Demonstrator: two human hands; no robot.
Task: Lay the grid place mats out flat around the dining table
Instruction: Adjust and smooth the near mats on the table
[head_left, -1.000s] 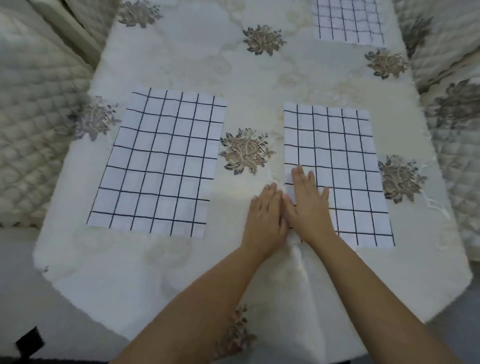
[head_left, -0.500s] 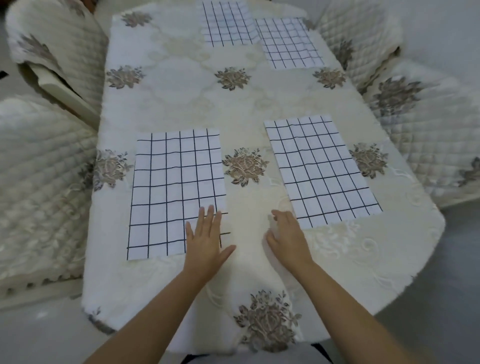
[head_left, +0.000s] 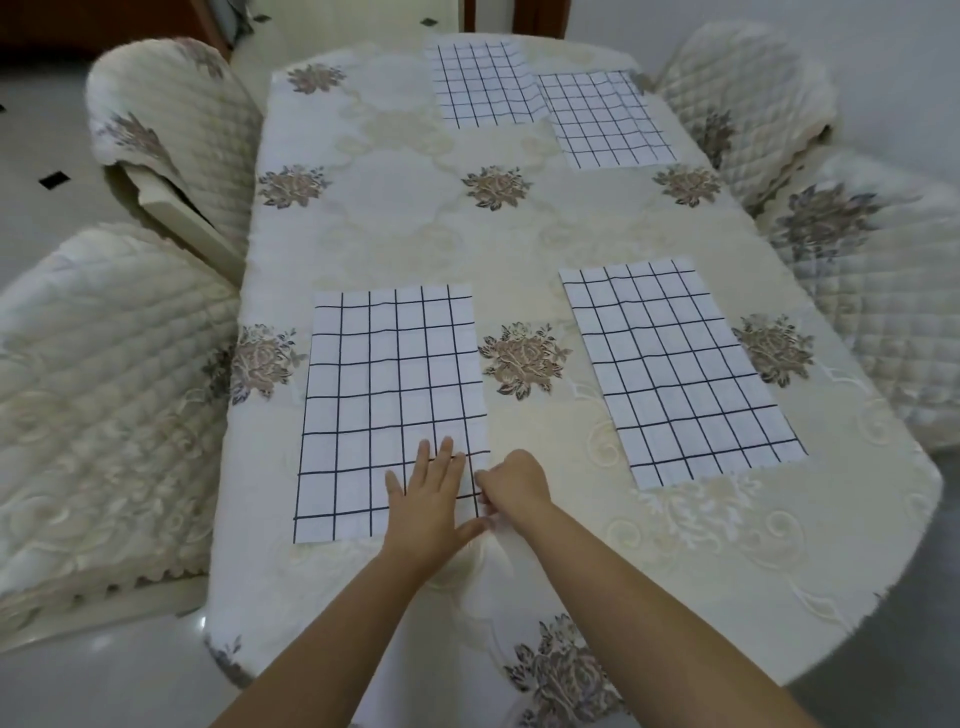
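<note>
Several white place mats with black grid lines lie on the dining table (head_left: 395, 218), which has a cream floral cloth. The near left mat (head_left: 384, 395) lies flat. My left hand (head_left: 431, 499) presses flat on its near right corner, fingers spread. My right hand (head_left: 511, 486) is curled at that mat's right edge, pinching the edge. The near right mat (head_left: 675, 364) lies flat and untouched. At the far end, two more mats, the far middle mat (head_left: 480, 85) and the far right mat (head_left: 605, 119), overlap slightly.
Quilted cream chairs stand close along both sides: two on the left, the near left chair (head_left: 104, 395) and the far left chair (head_left: 166, 130), and two on the right, the near right chair (head_left: 872, 291) and the far right chair (head_left: 748, 88). Tiled floor shows at the left.
Both hands moved left from the near right mat to the near left mat. My left hand now lies on its corner and my right hand has closed on its edge. The view has lifted.
</note>
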